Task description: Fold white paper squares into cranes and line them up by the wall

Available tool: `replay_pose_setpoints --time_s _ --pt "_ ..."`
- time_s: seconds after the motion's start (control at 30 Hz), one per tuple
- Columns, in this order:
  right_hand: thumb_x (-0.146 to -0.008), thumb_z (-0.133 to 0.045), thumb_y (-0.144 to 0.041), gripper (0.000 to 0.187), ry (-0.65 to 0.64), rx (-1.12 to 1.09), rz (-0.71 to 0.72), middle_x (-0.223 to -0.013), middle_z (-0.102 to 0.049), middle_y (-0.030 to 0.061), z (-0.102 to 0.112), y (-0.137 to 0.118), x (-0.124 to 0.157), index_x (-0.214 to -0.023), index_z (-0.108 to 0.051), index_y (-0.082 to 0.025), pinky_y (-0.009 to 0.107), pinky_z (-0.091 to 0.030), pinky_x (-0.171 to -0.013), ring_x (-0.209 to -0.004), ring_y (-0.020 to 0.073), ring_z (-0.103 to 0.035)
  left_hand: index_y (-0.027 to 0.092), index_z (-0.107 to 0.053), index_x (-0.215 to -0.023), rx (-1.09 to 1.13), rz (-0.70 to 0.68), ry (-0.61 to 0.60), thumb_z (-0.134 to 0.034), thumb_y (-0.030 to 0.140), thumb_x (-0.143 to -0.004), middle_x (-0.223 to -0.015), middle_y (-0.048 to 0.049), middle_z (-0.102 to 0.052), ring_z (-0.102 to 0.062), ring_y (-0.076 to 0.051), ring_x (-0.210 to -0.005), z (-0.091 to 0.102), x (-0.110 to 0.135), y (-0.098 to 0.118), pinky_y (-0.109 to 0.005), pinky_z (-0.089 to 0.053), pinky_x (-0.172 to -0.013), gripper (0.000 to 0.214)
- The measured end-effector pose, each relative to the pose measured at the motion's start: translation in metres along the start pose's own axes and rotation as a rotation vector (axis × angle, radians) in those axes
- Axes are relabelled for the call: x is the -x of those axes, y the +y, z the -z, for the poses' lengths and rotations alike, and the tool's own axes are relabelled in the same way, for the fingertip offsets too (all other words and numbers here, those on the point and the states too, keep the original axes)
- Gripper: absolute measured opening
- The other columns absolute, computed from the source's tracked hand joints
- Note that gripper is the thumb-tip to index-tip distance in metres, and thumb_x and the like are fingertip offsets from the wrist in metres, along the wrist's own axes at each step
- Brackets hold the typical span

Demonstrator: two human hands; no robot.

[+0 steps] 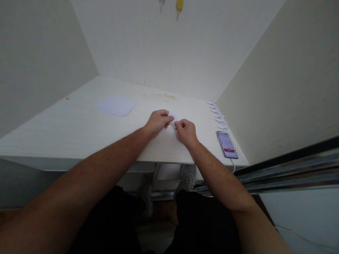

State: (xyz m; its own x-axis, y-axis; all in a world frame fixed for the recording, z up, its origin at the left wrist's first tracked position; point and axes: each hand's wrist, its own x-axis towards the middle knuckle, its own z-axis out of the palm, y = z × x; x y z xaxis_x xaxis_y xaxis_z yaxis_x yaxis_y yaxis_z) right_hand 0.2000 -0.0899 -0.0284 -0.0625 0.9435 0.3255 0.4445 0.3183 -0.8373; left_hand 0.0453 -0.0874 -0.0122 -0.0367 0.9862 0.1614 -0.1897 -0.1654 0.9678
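A small white piece of paper (pixel 172 116) is held between both hands just above the white desk (pixel 79 123). My left hand (pixel 157 121) pinches its left side with curled fingers. My right hand (pixel 185 131) pinches its right edge, fingers closed. Most of the paper is hidden by the fingers.
A loose stack of white paper sheets (pixel 116 106) lies at the desk's left rear. A row of several small folded paper figures (pixel 218 115) lines the right wall. A phone (pixel 227 144) with a cable lies at the right front. Walls close in on three sides.
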Motion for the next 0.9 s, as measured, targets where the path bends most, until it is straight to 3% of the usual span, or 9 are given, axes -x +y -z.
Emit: replay_pose_setpoints --time_s 0.13,0.5,0.73,0.9 --pt "-0.075 -0.070 -0.044 0.028 0.022 -0.264 -0.047 -0.070 -0.068 -0.0007 0.001 -0.001 -0.002 -0.087 -0.067 -0.019 0.025 -0.048 -0.059 -0.062 0.0133 -0.060 0.014 -0.067 -0.063 -0.140 0.014 -0.105 -0.079 0.017 -0.064 -0.049 0.0008 -0.055 -0.043 -0.007 -0.041 0.002 0.003 0.002 -0.022 -0.026 -0.042 0.013" --pt "-0.067 -0.064 -0.032 0.018 -0.036 -0.353 -0.167 -0.056 -0.063 -0.0044 0.001 -0.008 -0.002 -0.081 -0.057 -0.022 0.023 -0.042 -0.046 -0.047 0.0118 -0.056 0.013 -0.070 -0.071 -0.159 0.039 -0.105 -0.070 0.003 -0.060 -0.053 -0.0026 -0.063 -0.052 -0.010 -0.043 0.003 0.004 0.009 -0.023 -0.036 -0.045 0.015" --pt "-0.063 -0.064 -0.024 0.016 -0.012 -0.453 -0.081 -0.048 -0.059 -0.0084 0.000 -0.005 -0.002 -0.079 -0.060 -0.022 0.021 -0.040 -0.045 -0.042 0.0096 -0.053 0.014 -0.071 -0.080 -0.163 0.033 -0.117 -0.067 0.006 -0.063 -0.052 0.0003 -0.062 -0.054 -0.010 -0.045 0.002 0.005 0.006 -0.021 -0.036 -0.046 0.019" --pt "-0.064 -0.065 -0.025 0.012 -0.002 -0.503 -0.064 -0.047 -0.057 -0.0086 0.001 -0.006 -0.003 -0.076 -0.062 -0.022 0.020 -0.037 -0.044 -0.042 0.0090 -0.052 0.014 -0.067 -0.075 -0.099 0.034 -0.120 -0.069 0.008 -0.063 -0.051 0.0015 -0.061 -0.054 -0.009 -0.046 -0.001 0.006 0.009 -0.021 -0.039 -0.047 0.014"
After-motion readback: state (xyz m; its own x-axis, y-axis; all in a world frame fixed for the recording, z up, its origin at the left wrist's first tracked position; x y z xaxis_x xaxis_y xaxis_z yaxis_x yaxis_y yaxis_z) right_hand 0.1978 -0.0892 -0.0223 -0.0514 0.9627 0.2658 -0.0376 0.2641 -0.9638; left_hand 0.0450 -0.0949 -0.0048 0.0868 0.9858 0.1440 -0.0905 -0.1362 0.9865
